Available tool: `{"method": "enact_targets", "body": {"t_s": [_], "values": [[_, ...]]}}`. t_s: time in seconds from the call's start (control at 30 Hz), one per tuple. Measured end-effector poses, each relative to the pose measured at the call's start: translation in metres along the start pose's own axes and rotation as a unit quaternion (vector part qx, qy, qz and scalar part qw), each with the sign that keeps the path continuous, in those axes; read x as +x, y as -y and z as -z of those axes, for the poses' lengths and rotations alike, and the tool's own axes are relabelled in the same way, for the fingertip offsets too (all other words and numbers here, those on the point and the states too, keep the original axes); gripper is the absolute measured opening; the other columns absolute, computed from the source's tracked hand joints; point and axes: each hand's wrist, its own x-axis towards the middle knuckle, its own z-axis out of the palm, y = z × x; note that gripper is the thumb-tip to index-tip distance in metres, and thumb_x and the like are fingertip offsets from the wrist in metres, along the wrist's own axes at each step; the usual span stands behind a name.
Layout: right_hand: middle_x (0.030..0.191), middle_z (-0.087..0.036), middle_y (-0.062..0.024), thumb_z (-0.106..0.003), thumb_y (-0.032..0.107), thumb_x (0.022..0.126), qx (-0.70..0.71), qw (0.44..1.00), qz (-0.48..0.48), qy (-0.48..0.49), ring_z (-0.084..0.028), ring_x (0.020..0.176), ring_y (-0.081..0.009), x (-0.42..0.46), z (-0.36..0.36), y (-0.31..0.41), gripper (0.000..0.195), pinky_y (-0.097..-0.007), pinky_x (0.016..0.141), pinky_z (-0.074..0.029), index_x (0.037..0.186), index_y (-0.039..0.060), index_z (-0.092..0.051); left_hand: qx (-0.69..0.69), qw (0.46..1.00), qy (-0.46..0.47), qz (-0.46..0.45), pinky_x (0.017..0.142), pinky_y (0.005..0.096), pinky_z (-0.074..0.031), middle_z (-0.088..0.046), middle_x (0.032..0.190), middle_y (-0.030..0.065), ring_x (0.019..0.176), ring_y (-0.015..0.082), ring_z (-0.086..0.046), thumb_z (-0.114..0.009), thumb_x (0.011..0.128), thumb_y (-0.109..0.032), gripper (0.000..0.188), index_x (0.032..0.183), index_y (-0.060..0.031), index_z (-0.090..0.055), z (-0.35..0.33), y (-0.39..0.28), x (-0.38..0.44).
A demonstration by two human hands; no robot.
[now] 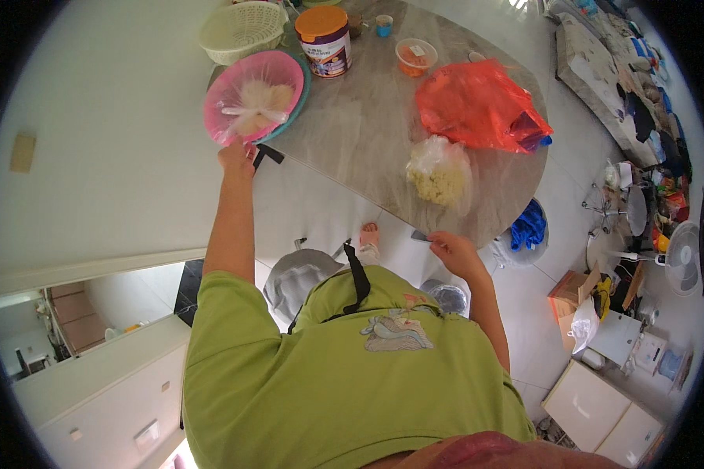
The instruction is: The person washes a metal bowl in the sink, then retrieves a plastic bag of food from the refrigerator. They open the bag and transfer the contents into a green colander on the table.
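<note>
My left hand [237, 156] is at the near rim of a pink plastic basin [216, 108], its fingers closed on that rim. Inside the basin lies a clear plastic bag [258, 111] around pale, dough-like contents. A teal basin [306, 88] shows beneath the pink one. My right hand [453, 253] is beside the table's near edge with loosely bent fingers; I see nothing in it. Ahead of it on the table [352, 129] sits a clear plastic bag of yellowish crumbly food [440, 179]. A red plastic bag [475, 105] lies just beyond.
At the back stand a cream plastic basket [243, 32], an orange-lidded tub [324, 44], a small blue cup [383, 26] and a round container with orange food [415, 57]. A grey stool [299, 278] is below my left arm. A tub with blue cloth [527, 228] stands right.
</note>
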Motion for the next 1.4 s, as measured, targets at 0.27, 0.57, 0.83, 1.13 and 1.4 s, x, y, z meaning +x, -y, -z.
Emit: {"method": "enact_targets", "body": {"t_s": [0.27, 0.57, 0.83, 1.13, 1.4], "values": [[0.092, -0.069, -0.0104, -0.06, 0.022, 0.085, -0.019, 0.985, 0.082, 0.152, -0.066, 0.082, -0.0275, 0.061, 0.001, 0.007, 0.025, -0.0363, 0.072, -0.05, 0.105, 0.009, -0.063, -0.021, 0.994, -0.098, 0.032, 0.036, 0.0268, -0.039, -0.059, 0.069, 0.0088, 0.05, 0.0172, -0.055, -0.07, 0.075, 0.001, 0.017, 0.084, 0.0008, -0.056, -0.017, 0.005, 0.043], [0.095, -0.067, -0.0117, -0.058, 0.026, 0.085, -0.034, 0.959, 0.143, 0.244, -0.063, 0.085, -0.0328, 0.101, -0.027, 0.025, 0.024, -0.0425, 0.073, -0.049, 0.102, 0.009, -0.062, 0.099, 0.99, -0.005, 0.099, 0.038, 0.025, -0.047, -0.06, 0.062, 0.007, 0.049, 0.0192, -0.06, -0.064, 0.077, -0.014, 0.009, 0.078, -0.0059, -0.058, -0.006, 0.0, 0.047], [0.095, -0.067, -0.0132, -0.059, 0.023, 0.085, 0.023, 0.946, 0.24, 0.217, -0.064, 0.086, -0.032, 0.191, -0.063, 0.09, 0.023, -0.0394, 0.073, -0.049, 0.101, 0.0073, -0.061, 0.017, 0.986, 0.075, 0.147, 0.07, 0.0417, -0.059, -0.061, 0.092, 0.0135, 0.079, 0.0301, -0.064, -0.06, 0.08, -0.005, 0.022, 0.101, -0.0005, -0.055, -0.001, -0.025, 0.03], [0.115, -0.054, -0.015, -0.061, 0.037, 0.088, 0.361, 0.908, -0.091, 0.19, -0.063, 0.082, -0.0249, 0.293, -0.081, 0.18, 0.057, -0.0357, 0.055, -0.056, 0.13, 0.0046, -0.04, -0.125, 0.99, 0.041, 0.045, 0.07, 0.0338, -0.058, -0.06, 0.085, 0.0098, 0.076, 0.0234, -0.062, -0.057, 0.072, 0.006, 0.017, 0.089, 0.0029, -0.056, 0.02, -0.063, -0.004], [0.113, -0.054, -0.021, -0.066, 0.02, 0.081, 0.467, 0.862, -0.154, 0.121, -0.065, 0.077, -0.0287, 0.348, -0.115, 0.202, 0.052, -0.0368, 0.055, -0.058, 0.121, -0.0068, -0.044, -0.217, 0.973, 0.024, -0.079, 0.075, 0.0311, -0.056, -0.062, 0.092, 0.0129, 0.084, 0.0228, -0.063, -0.055, 0.075, 0.007, 0.015, 0.089, 0.005, -0.056, 0.059, -0.118, -0.021]]}}
